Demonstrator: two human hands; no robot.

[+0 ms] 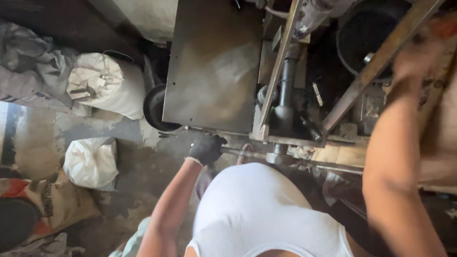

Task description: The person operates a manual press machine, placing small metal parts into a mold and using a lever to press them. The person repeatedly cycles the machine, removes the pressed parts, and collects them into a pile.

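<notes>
The left arm reaches down and forward, nearly straight, to a dark, grimy left hand (206, 148) with its fingers curled tight in a fist-like grip, low and near. The right arm rises on the right, forearm upright, right hand (415, 52) blurred, far and high; its fingers cannot be made out.

We see a dull grey sheet-metal panel (212, 66), a dark knit cloth glove (206, 148) on a smooth steel bar (247, 153), woven white plastic sacks (107, 83), rough concrete floor (133, 166).

Stained concrete floor (119, 166); filled sacks (107, 83) against left wall; daylight from left.
</notes>
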